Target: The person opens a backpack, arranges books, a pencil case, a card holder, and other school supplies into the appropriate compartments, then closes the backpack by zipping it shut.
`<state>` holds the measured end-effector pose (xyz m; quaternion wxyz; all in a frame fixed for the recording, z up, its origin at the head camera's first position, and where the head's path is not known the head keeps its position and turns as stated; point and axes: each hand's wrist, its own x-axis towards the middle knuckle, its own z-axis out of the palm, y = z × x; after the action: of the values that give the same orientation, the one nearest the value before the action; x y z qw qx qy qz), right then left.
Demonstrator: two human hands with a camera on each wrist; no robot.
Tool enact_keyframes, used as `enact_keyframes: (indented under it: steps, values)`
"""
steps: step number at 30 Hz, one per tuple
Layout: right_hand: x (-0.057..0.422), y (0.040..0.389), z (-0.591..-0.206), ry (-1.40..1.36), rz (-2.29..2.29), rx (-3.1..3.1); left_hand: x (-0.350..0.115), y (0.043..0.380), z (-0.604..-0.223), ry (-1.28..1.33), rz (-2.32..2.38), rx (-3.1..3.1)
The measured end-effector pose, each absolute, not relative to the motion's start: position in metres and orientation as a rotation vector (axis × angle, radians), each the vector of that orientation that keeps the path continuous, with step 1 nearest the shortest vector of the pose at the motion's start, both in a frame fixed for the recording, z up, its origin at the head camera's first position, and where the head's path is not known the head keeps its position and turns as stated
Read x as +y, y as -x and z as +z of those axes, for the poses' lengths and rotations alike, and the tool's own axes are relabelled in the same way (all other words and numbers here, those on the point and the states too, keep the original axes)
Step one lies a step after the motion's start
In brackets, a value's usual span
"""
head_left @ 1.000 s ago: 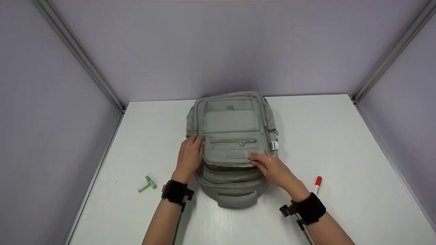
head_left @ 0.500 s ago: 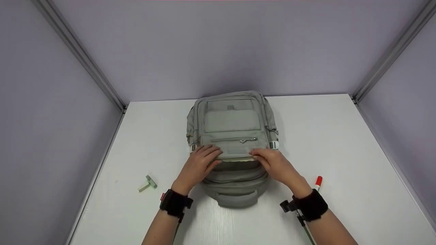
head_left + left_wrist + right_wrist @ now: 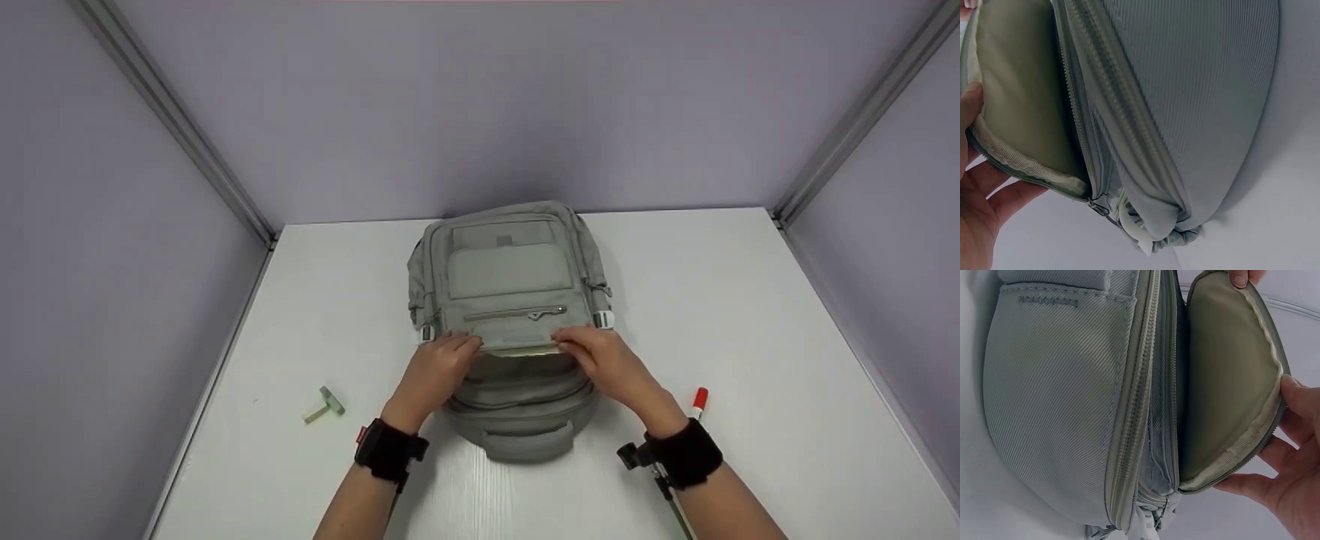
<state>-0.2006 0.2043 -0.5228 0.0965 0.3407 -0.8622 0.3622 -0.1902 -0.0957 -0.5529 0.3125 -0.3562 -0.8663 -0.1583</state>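
A grey-green backpack (image 3: 510,270) lies on the white table, its carry handle (image 3: 529,442) toward the person. Its front pocket is unzipped, and the pocket's front flap (image 3: 1230,377) stands away from the bag, showing an olive lining (image 3: 1022,84). My left hand (image 3: 439,367) pinches the flap's edge near its left corner, thumb on the lining side and fingers behind. At the right part of the same edge, my right hand (image 3: 607,360) pinches the flap likewise. A zipper pull (image 3: 1098,207) hangs at the pocket's corner in the left wrist view.
On the table to the left lies a small green T-shaped piece (image 3: 327,405). A marker with a red cap (image 3: 700,399) lies to the right, partly hidden by the right wrist strap (image 3: 684,455). Pale panels (image 3: 510,105) enclose the table's back and sides.
My left hand has moved from the backpack's left side to the flap's edge and now pinches it. The right hand has kept its pinch, and the flap is raised a little more.
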Motion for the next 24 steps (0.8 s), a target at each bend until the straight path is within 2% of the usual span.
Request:
enact_keyframes:
  steps: [12,19,24]
  values:
    - [0.207,0.205,-0.511,-0.972,1.063,-2.485,-0.095,0.187,-0.541,0.989,-0.520,-2.356]
    - [0.208,0.210,-0.501,-0.975,1.069,-2.419,-0.097,0.204,-0.540,0.856,-0.510,-2.321]
    - [0.221,0.203,-0.497,-0.792,1.040,-2.454,-0.099,0.219,-0.531,0.749,-0.576,-2.367]
